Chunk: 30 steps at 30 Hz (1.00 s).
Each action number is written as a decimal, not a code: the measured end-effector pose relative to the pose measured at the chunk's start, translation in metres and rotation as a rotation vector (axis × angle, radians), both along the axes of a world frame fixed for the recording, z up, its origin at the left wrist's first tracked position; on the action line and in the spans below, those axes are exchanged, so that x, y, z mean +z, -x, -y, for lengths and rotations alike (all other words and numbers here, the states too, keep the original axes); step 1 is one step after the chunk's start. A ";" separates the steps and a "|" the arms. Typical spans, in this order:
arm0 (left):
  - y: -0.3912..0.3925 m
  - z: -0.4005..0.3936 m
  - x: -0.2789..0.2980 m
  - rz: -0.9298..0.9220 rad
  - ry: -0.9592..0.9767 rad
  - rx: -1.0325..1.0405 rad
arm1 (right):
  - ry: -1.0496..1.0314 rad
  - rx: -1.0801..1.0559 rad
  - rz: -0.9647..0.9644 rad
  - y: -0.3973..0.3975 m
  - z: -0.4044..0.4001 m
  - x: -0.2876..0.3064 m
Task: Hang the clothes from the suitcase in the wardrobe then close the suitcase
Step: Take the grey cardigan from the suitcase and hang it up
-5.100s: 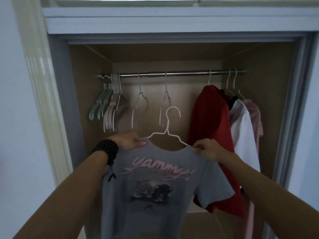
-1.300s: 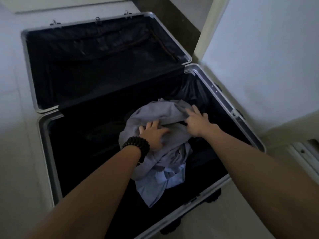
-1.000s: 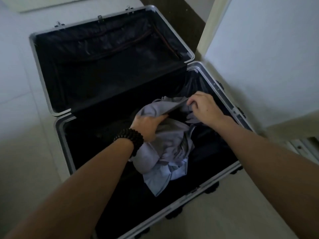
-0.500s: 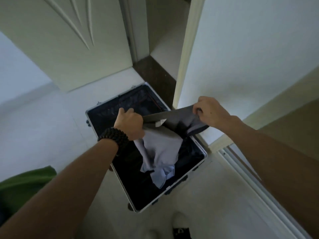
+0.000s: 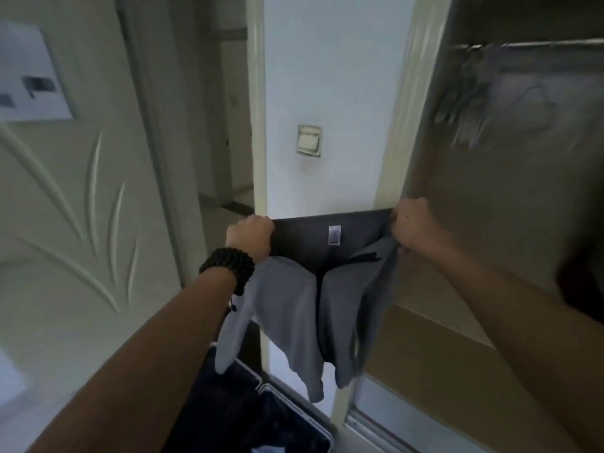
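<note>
beside the white wall, wardrobe [image 5: 510, 197] opening off to the right. grey garment [image 5: 313, 289] stretched level between left hand [image 5: 250, 237] and right hand [image 5: 413, 225], both clenched on its top edge; right hand nearer the blurred rail [image 5: 536, 49]. open suitcase [image 5: 261, 420] below.

We see the wardrobe [image 5: 510, 223] open on the right; blurred hangers [image 5: 470, 103] crowd its rail [image 5: 523, 46]. The wall [image 5: 327, 93] blocks straight ahead.
</note>
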State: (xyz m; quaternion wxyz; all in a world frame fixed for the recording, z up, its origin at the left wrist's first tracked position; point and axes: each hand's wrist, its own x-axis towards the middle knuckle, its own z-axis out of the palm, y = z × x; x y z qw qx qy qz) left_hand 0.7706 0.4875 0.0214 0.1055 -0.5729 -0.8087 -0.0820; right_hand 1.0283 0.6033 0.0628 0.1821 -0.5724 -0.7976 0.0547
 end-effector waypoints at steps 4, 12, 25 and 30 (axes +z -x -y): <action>-0.046 -0.012 0.070 0.176 -0.173 -0.133 | -0.292 -0.137 0.299 -0.092 0.026 0.061; -0.166 -0.046 0.128 0.611 -0.266 -0.450 | -0.222 -0.242 0.094 -0.225 0.032 0.077; -0.336 -0.164 0.140 1.043 -0.181 -0.527 | 0.134 -0.200 -0.736 -0.372 -0.050 0.077; -0.384 -0.219 0.145 1.183 -0.131 -0.494 | 0.260 -0.164 -0.813 -0.391 -0.092 0.061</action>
